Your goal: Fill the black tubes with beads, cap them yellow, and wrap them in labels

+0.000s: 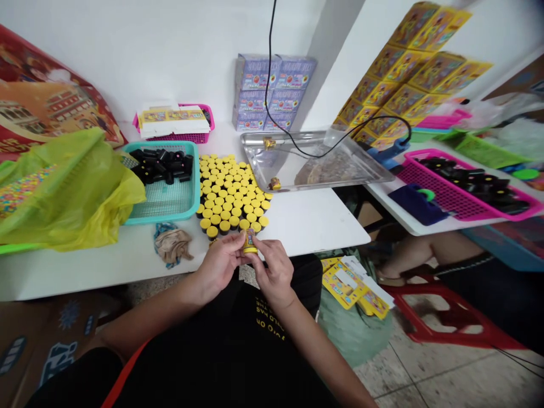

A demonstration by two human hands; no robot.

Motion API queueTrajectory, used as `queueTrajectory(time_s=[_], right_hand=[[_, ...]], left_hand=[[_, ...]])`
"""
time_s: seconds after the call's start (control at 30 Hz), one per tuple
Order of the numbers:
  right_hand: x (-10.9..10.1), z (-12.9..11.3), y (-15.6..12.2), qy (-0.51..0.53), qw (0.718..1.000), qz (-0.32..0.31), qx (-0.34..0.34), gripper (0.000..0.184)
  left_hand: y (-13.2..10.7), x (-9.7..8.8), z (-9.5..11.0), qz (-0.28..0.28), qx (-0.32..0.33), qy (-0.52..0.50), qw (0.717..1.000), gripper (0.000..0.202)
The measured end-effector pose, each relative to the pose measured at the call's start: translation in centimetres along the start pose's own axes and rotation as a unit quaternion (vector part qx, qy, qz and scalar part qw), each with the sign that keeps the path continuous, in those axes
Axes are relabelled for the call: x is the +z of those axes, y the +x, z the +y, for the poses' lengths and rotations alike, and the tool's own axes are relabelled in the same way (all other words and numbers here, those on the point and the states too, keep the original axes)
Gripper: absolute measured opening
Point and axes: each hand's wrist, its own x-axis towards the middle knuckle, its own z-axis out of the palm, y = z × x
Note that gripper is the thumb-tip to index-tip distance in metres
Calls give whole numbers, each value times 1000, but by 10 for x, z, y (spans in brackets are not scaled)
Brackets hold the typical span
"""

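Left hand [219, 262] and right hand [274, 271] are both narrow on one small tube [250, 242], held upright over the table edge at 6 o'clock. Its yellow end is down, and its side shows a label. The left fingers and right fingers [260, 247] pinch it from either side, so the tube sits between the fingertips, clear of both palms.

Risk: the grip is fingertips only, so a slip could drop the tube to the lap or the floor. Risk: the nearest of the yellow-capped tubes [229, 192], standing packed on end at 12 o'clock, are just beyond the left knuckles. A knock from the hand could topple them, and their close packing could spread the fall along the rows.

A teal basket [194, 181] of black tubes [159, 164] lies at 11 o'clock, a steel tray [297, 136] at 1 o'clock, and a crumpled cloth [173, 243] just beside the left hand
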Motion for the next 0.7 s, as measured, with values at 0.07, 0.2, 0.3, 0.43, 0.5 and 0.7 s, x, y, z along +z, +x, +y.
queueTrajectory(time_s=[0.07,0.2,0.3,0.43,0.5,0.7], right_hand=[[0,1,-1,-17,1000,-10,-8,42],[0,2,-2,-11,1000,-9,-3,35],[-1,1,-3,5,1000,0,-5,32],[-2,0,-3,1,1000,6,8,26],[-2,-1,-3,3,999,15,30,28],[2,-6,-7,-70,995,58,29,33]], left_hand=[[-1,0,-1,3,6,5,1000,26],[-1,-2,-5,-5,0,10,1000,24],[-1,-4,-10,-3,-7,5,1000,24],[-3,-6,-10,-7,-22,-4,1000,21],[-3,-6,-7,-15,-37,-9,999,21],[-2,-1,-4,-5,-10,-29,1000,16]])
